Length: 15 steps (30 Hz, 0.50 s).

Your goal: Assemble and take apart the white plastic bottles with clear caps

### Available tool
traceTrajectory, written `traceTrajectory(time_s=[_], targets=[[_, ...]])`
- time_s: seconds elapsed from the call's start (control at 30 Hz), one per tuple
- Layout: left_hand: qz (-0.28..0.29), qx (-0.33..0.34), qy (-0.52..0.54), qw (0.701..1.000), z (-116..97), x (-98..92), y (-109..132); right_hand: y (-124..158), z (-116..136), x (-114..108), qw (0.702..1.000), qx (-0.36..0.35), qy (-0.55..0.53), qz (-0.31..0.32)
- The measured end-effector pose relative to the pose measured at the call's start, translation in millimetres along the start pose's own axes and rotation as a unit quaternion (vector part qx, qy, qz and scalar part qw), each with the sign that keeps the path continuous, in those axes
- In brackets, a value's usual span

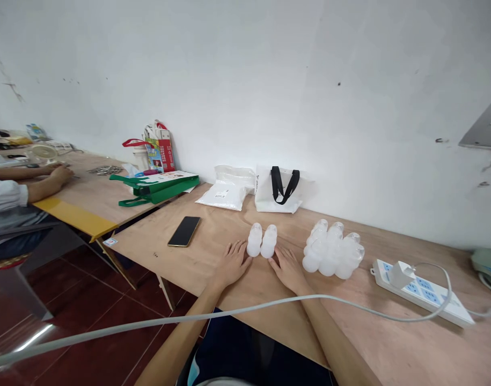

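Note:
My left hand (231, 264) lies flat on the plywood table (213, 236), fingertips at the base of a frosted plastic bottle (254, 240). A matching bottle (269, 242) sits beside that one, close to my right hand (288, 269), which also rests palm down. Neither hand grips anything. To the right, several more frosted bottles (332, 249) form a tight cluster. A black smartphone (184, 231) lies to the left of my left hand.
A white power strip (420, 292) with a plugged-in charger lies on the right, and its grey cable (245, 305) crosses above my forearms. White bags stand along the wall. At an adjoining table on the left, a person's hands (61, 174) work near a green bag (156, 188).

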<state>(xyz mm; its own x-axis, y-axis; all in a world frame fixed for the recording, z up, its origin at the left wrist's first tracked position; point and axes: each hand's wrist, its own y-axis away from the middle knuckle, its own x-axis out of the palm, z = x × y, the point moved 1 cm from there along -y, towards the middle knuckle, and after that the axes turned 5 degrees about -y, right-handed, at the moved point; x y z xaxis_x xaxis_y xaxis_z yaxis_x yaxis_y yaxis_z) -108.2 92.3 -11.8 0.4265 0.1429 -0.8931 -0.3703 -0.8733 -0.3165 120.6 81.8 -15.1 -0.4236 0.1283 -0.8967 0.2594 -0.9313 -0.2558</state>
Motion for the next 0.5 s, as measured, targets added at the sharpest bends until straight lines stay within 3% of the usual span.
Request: traceTrajectory(time_s=[0.13,0.27,0.4,0.5], targets=[[-0.005,-0.014,0.112,0.994,-8.3,-11.0,-0.6,-0.6,0.2,2.1,1.000,-0.003,0.017,0.008],[0.007,-0.035,0.255,0.966,-9.5,-13.6,-2.9,-1.4,0.9,3.4,1.000,-0.003,0.014,-0.008],[0.049,-0.033,0.273,0.960,-3.4,-9.4,-10.8,-2.8,1.4,3.8,1.000,0.004,0.008,-0.022],[0.045,0.005,0.274,0.961,-2.7,-6.4,-21.7,-3.4,1.0,4.9,1.000,0.003,0.004,-0.031]])
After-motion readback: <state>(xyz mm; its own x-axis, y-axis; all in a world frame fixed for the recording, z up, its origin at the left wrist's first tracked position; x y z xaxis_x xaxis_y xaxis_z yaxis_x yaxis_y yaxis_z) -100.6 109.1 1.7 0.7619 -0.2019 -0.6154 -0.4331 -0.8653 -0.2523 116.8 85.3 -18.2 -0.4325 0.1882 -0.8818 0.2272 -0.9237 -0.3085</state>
